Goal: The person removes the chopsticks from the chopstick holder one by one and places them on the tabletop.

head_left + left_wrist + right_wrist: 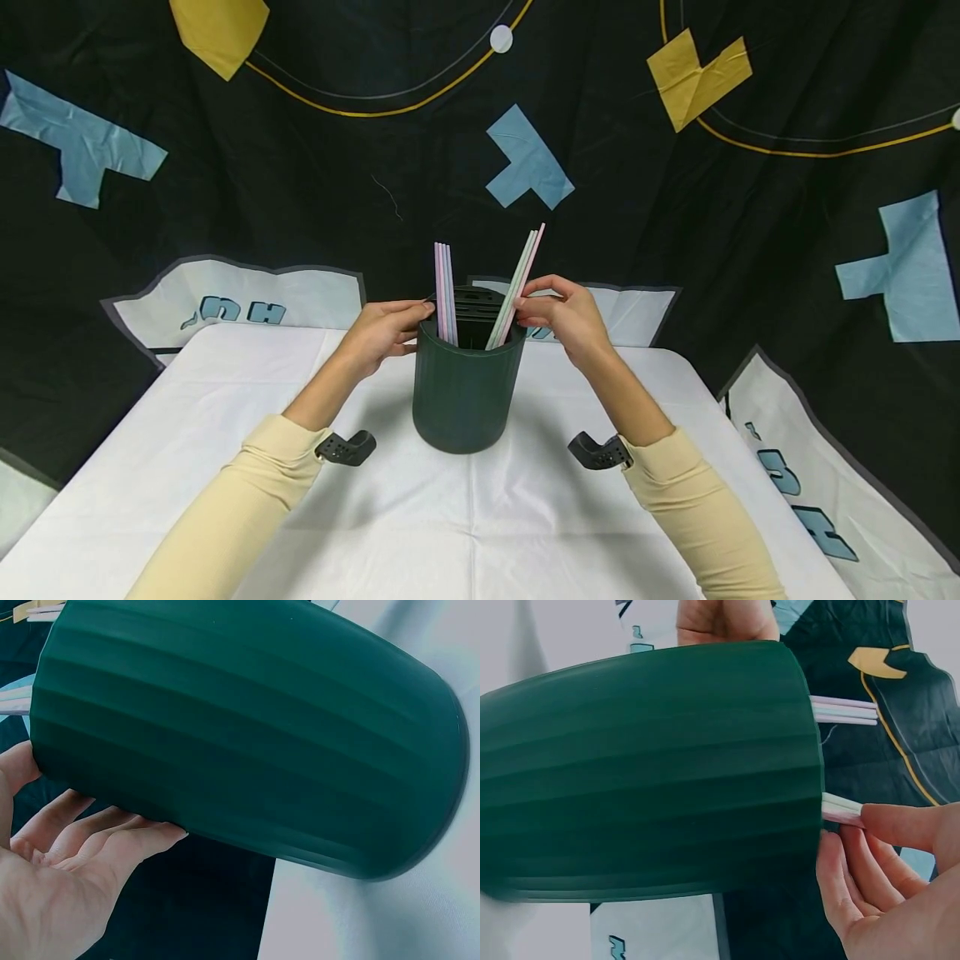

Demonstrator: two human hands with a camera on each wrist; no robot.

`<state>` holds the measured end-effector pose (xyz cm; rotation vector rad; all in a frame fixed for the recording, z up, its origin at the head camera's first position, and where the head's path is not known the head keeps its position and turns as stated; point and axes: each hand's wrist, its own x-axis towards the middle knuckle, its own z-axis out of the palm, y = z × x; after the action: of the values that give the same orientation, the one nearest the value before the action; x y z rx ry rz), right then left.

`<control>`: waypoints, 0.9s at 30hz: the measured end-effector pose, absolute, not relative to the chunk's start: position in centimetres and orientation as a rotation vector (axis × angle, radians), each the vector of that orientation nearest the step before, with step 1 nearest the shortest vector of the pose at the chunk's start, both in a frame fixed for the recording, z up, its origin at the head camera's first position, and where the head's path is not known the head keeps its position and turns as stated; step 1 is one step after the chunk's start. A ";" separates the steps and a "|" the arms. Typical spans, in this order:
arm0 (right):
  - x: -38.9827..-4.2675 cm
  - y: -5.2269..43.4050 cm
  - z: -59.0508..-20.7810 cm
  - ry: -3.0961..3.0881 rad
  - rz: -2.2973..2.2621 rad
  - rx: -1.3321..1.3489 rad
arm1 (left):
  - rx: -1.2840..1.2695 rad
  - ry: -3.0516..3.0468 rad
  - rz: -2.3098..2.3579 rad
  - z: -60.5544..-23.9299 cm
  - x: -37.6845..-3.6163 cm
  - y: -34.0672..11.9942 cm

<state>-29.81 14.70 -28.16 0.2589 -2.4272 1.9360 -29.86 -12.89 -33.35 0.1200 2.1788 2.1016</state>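
Note:
A dark green ribbed bin (pixel 467 400) stands upright on the white-covered table, with a black slotted part (pixel 480 302) at the back of its mouth. My left hand (pixel 382 333) holds the bin's left rim, thumb at the edge and fingers against the outer wall (pixel 225 735). Pink, lilac and bluish straws (pixel 445 292) stand inside near that hand. On the right, my right hand (pixel 562 317) pinches a bundle of pale green and pink straws (pixel 516 287), which leans right out of the bin. Its thumb presses these straws (pixel 841 808) just beyond the rim. The straws' lower ends are hidden.
White cloth covers the table (pixel 405 533). Behind it hangs a black backdrop (pixel 405 183) with blue and yellow shapes. White lettered panels (pixel 247 296) border the table's far edge. Each wrist wears a black camera mount (pixel 347 447).

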 end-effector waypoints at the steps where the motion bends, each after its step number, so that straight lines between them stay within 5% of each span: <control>1: -29.8 14.8 -27.9 -2.418 1.934 0.263 | 0.120 2.177 2.104 -33.3 -29.9 -12.9; 18: -28.7 17.9 -20.7 -1.913 2.094 0.379 | 0.116 2.181 2.110 -33.3 -29.7 -12.9; 27: -28.1 21.1 -19.9 -1.884 2.081 0.319 | 0.122 2.188 2.103 -33.3 -29.7 -12.9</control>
<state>-28.12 21.12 -19.90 0.3190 -1.8836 2.0813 -29.73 -12.91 -33.31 0.1225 2.1885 2.1031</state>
